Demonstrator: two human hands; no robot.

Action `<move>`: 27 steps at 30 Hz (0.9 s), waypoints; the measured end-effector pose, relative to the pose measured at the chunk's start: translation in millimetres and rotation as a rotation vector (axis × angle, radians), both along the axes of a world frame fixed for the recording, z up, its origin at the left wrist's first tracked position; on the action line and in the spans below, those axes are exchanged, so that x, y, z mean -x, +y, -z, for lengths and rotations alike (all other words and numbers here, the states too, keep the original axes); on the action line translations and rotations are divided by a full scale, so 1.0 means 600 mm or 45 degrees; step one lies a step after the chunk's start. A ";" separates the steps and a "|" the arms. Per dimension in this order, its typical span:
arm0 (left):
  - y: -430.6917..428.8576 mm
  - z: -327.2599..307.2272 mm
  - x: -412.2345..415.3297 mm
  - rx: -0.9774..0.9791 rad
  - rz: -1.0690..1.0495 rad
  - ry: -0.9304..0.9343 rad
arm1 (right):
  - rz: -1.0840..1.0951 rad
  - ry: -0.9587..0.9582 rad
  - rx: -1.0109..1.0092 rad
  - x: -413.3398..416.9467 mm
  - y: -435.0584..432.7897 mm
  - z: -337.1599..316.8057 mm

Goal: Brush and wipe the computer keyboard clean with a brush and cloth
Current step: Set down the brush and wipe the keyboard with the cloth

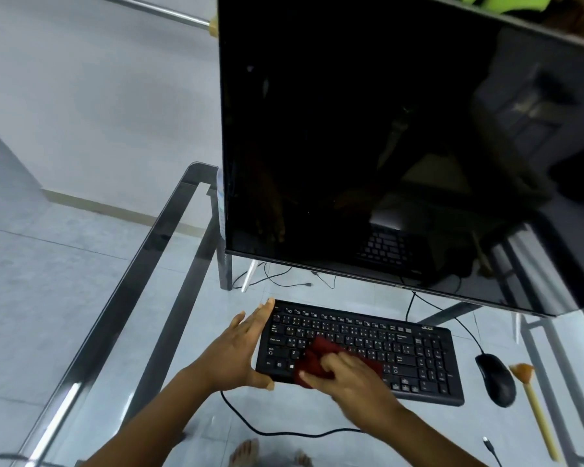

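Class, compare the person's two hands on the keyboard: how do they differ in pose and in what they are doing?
The left hand is open and flat against the keyboard at its left end, bracing it; the right hand is curled, gripping a dark red cloth. The left hand holds nothing, while the right presses the cloth on the keys. The left looks sharp; the right is blurred. Both touch the keyboard.

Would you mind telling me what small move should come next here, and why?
Probably slide the red cloth rightward along the keyboard: the right hand presses it on the left-centre keys, the left hand steadies the left edge.
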State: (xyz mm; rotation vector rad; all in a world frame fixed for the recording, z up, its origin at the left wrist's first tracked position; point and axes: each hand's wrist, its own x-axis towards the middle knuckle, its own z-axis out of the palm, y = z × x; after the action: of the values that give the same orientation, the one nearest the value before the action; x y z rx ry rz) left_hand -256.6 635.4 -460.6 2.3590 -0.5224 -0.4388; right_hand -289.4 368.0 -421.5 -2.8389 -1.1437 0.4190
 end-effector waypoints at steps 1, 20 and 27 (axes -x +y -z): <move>-0.001 0.001 0.000 -0.005 0.009 -0.019 | -0.058 -0.054 -0.070 -0.002 0.024 0.008; -0.004 -0.010 0.000 0.053 -0.011 -0.015 | 0.707 -0.047 -0.453 -0.015 0.090 0.011; -0.005 -0.006 0.001 0.057 -0.024 -0.007 | 0.803 -0.170 -0.446 -0.051 0.089 -0.018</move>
State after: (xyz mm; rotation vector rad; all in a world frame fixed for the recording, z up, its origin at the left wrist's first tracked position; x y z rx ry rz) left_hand -257.1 632.2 -457.1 2.3206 -0.5071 -0.4083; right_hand -258.7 421.4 -410.9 -2.7290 -0.2435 -0.0142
